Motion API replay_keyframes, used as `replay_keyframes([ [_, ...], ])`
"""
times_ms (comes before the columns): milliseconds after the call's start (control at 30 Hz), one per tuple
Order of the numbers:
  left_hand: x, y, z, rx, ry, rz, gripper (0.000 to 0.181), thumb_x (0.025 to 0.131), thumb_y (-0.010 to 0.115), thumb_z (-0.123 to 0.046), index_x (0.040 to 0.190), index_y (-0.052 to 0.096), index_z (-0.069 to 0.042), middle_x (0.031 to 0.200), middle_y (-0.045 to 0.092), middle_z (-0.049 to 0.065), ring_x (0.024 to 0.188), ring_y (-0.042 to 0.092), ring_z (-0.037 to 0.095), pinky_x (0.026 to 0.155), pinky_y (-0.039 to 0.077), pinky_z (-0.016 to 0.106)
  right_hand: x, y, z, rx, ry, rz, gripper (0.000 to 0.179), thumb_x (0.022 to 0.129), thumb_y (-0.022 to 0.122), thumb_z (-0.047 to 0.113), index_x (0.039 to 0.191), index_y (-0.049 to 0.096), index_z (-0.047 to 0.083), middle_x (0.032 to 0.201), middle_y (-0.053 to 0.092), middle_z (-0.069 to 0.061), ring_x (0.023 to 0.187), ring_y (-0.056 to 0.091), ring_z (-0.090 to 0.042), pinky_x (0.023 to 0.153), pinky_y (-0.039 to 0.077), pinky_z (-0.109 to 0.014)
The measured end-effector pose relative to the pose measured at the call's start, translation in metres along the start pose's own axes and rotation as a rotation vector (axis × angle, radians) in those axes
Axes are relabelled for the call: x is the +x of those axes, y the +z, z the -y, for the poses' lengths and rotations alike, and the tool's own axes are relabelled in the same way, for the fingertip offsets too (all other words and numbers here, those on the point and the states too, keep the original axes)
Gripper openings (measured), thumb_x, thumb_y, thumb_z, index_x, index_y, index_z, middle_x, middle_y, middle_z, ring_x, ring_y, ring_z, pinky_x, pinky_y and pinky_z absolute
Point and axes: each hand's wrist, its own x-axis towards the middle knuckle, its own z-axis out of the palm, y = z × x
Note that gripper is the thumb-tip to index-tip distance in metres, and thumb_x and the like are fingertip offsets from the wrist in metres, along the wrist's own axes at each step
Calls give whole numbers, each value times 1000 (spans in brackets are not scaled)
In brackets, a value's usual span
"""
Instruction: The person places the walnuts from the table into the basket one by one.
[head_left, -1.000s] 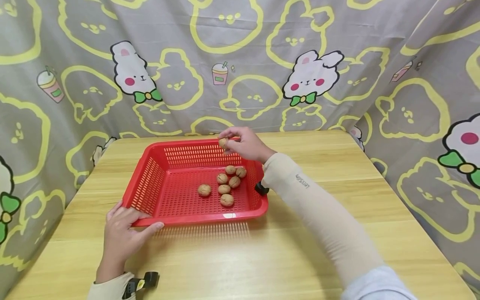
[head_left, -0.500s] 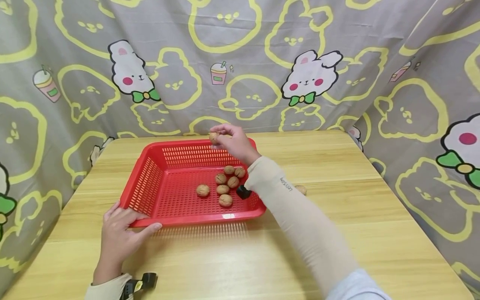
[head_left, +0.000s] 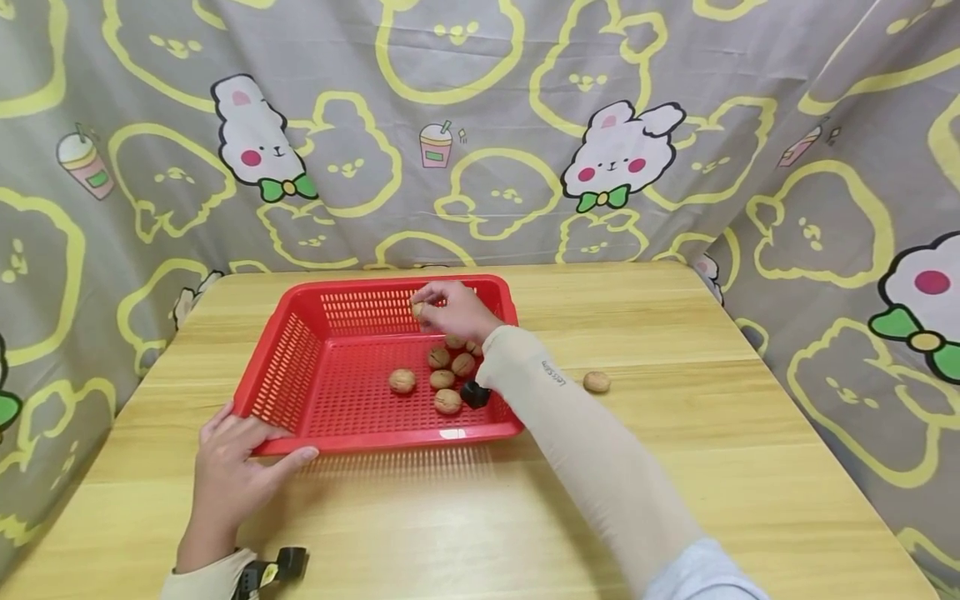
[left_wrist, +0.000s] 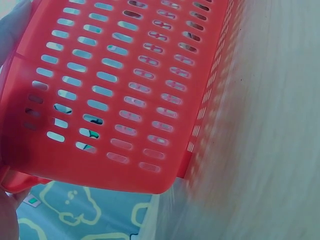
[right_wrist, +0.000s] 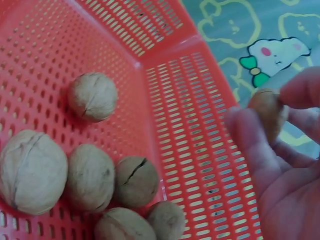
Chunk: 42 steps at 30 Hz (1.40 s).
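Observation:
A red plastic basket [head_left: 300,450] with slotted walls stands on the wooden table. My left hand [head_left: 234,471] grips its near left corner, the thumb lying along the front rim. In the left wrist view the basket's slotted outer wall [left_wrist: 107,105] fills much of the frame. Over the inside of the basket, near its back wall, my right hand [head_left: 461,312] pinches a walnut [right_wrist: 270,112] between thumb and fingers. Several walnuts [head_left: 442,380] lie grouped on the basket's right side, a few partly hidden by the right hand and wrist. One walnut [head_left: 402,382] sits apart, left of the group.
A single walnut [head_left: 596,382] lies on the table [head_left: 465,525], right of the basket and beside my right forearm. A patterned grey curtain [head_left: 495,92] hangs behind and along both sides of the table. Black wrist cameras [head_left: 291,564] are strapped to both wrists.
My right hand has moved left, then down toward the basket's inside, with the walnut in its fingers. The walnut on the table has come out from behind my forearm. The left hand keeps its grip.

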Motion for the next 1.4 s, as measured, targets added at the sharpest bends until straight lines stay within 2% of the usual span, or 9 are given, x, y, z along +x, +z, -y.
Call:
replay_keyframes([
  [100, 1, -1, -1, 5, -11, 10, 36, 50, 91, -38, 69, 69, -16, 69, 67, 3, 76, 55, 25, 102, 28, 53, 0, -2, -2, -117, 26, 46, 27, 96, 58, 16, 121, 62, 5, 108, 61, -7, 86, 67, -21, 80, 54, -34],
  [233, 0, -3, -3, 17, -21, 15, 36, 50, 91, -38, 69, 70, -16, 68, 67, 3, 76, 55, 27, 102, 28, 54, -2, -4, -3, -155, 74, 97, 25, 95, 60, 19, 118, 63, 9, 107, 61, -6, 86, 67, -24, 80, 54, -34],
  [400, 0, -2, -3, 24, -24, 20, 37, 51, 91, -40, 69, 70, -16, 69, 67, 4, 77, 55, 27, 103, 27, 54, -2, -4, -5, -255, 86, 180, 20, 95, 62, 20, 113, 65, 12, 105, 62, -4, 87, 63, -21, 77, 50, -29],
  [600, -1, -3, -1, 35, -19, 28, 35, 50, 92, -34, 69, 70, -15, 69, 67, 4, 77, 55, 26, 104, 27, 51, -2, 8, -5, -369, 91, 248, 19, 93, 65, 15, 112, 66, 10, 102, 62, -1, 90, 55, -16, 77, 48, -26],
  [867, -1, -2, 1, 19, 5, 4, 37, 52, 90, -43, 68, 70, -17, 67, 66, 2, 74, 55, 26, 103, 28, 50, 0, 32, 0, -592, 59, 328, 16, 93, 67, 17, 108, 65, 13, 84, 61, -1, 74, 58, -13, 69, 46, -23],
  [1000, 0, -2, -1, 12, -1, 10, 38, 52, 90, -44, 68, 70, -17, 67, 66, 2, 74, 55, 26, 102, 28, 52, -1, 35, -2, -571, 126, 343, 17, 93, 67, 16, 110, 65, 12, 79, 61, -2, 67, 60, -15, 65, 48, -24],
  [1067, 0, -2, -2, 15, -8, 11, 38, 52, 91, -44, 68, 69, -17, 68, 66, 2, 75, 55, 26, 101, 28, 53, -1, 35, -3, -572, 131, 346, 16, 93, 66, 15, 109, 65, 11, 79, 60, -3, 66, 59, -15, 64, 47, -24],
  [1200, 1, -2, -3, 17, -15, 16, 39, 52, 91, -43, 68, 69, -15, 69, 67, 4, 76, 55, 28, 101, 28, 54, -2, 34, -3, -574, 142, 359, 13, 94, 65, 14, 107, 66, 12, 83, 62, -3, 67, 59, -15, 64, 47, -25],
  [1400, 0, -2, -3, 23, -18, 19, 38, 51, 92, -41, 68, 70, -15, 69, 67, 5, 76, 56, 29, 101, 28, 56, -6, 33, -1, -578, 209, 372, 13, 91, 68, 15, 104, 65, 16, 88, 62, -3, 67, 57, -14, 65, 47, -27],
])
